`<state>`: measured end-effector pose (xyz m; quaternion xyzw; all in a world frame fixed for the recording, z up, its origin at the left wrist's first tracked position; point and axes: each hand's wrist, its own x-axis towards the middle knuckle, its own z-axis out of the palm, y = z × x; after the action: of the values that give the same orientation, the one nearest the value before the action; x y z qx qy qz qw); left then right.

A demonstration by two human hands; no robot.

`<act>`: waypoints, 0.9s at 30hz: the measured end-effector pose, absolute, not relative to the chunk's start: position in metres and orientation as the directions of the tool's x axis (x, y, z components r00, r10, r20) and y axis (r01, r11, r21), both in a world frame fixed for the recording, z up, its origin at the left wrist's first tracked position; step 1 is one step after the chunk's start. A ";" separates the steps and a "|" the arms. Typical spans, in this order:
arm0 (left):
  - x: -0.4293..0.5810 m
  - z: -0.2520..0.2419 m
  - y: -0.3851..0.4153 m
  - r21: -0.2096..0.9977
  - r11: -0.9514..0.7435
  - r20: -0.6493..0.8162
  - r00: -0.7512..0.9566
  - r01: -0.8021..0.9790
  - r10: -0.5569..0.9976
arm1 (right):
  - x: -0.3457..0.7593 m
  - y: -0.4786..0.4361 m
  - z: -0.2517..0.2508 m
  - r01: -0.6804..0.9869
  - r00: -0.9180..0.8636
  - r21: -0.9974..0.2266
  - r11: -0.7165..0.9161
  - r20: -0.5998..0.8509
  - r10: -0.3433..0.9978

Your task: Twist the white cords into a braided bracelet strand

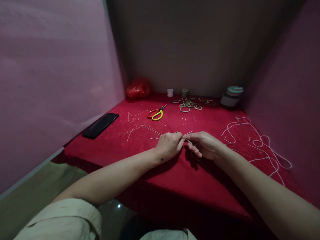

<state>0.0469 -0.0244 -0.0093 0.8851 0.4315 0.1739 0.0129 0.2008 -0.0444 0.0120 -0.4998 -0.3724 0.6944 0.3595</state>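
My left hand (169,145) is closed in a pinch on thin cord (188,140) above the red cloth, near the middle of the table. Opposite it, the thumb and forefinger of my right hand (203,145) pinch the same cord, its other fingers loosely curled. The fingertips of both hands almost meet, and they hide most of the piece between them. Loose tan strands (142,126) trail out to the left of my left hand. A short pale end shows just above the right forefinger.
Scissors (157,114) with red and yellow handles lie beyond my hands. Farther back are several braided cord loops (190,105), two small cups (170,92), a red plastic bag (138,88) and a lidded jar (232,96). A phone (100,125) lies left; white cord (268,153) sprawls right.
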 end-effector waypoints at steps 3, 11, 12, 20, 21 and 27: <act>0.045 -0.008 -0.022 0.239 -0.635 0.282 0.573 0.735 0.770 | 0.199 -0.045 0.010 -0.155 -0.242 -0.890 -0.429 -0.387 0.890; 0.041 -0.005 -0.011 0.332 -0.625 0.271 0.563 0.706 0.780 | 0.198 -0.049 0.008 0.030 -0.225 -0.936 -0.351 -0.349 0.910; 0.040 -0.005 -0.010 0.336 -0.629 0.277 0.564 0.701 0.778 | 0.198 -0.050 0.008 0.069 -0.213 -0.943 -0.326 -0.333 0.919; 0.039 -0.002 -0.003 0.325 -0.638 0.265 0.580 0.698 0.770 | 0.187 -0.048 0.010 0.436 -0.070 -0.863 -0.256 -0.316 0.946; 0.039 -0.002 -0.002 0.317 -0.635 0.256 0.581 0.705 0.772 | 0.186 -0.046 0.009 0.483 -0.051 -0.840 -0.247 -0.309 0.950; 0.039 -0.002 0.002 0.298 -0.601 0.209 0.564 0.742 0.799 | 0.181 -0.030 0.002 0.797 -0.026 -0.603 0.017 -0.007 1.000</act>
<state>0.0394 0.0023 -0.0025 0.8798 0.4379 0.1625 0.0883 0.1807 -0.0303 0.0018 -0.6624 -0.6782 0.2301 0.2198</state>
